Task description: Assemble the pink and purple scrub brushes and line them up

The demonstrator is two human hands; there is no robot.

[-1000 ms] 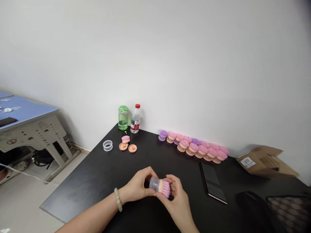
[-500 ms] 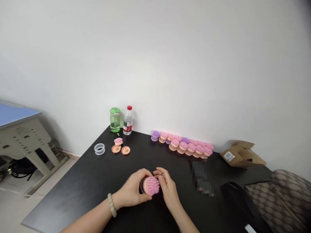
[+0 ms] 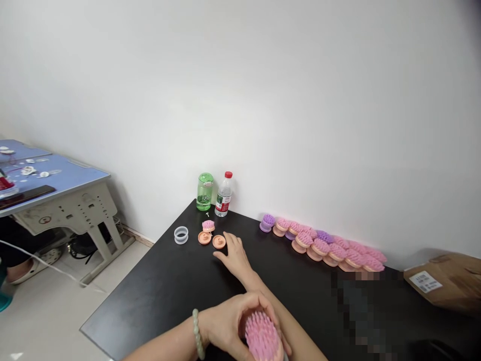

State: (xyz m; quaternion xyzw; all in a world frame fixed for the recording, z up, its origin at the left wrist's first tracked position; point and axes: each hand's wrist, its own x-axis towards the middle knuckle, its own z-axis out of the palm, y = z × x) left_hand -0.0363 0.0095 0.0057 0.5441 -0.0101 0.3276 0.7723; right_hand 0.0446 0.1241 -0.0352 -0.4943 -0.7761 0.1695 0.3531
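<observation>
As L hand (image 3: 229, 333) cups brush (image 3: 261, 337), R hand (image 3: 233, 255) open, prob. touching disc (image 3: 219, 241).

The black bench (image 3: 150, 296) meets the wall at its back left corner, where a green plastic bottle (image 3: 205, 193) and a red-capped water bottle (image 3: 224, 196) stand side by side. Just in front of them lie a clear plastic ring (image 3: 181, 235), two peach discs (image 3: 219, 241) and a small pink brush (image 3: 208, 226). A row of pink and purple brushes (image 3: 323, 245) lines the back edge, and a cardboard parcel (image 3: 443, 276) sits at the right end.
</observation>
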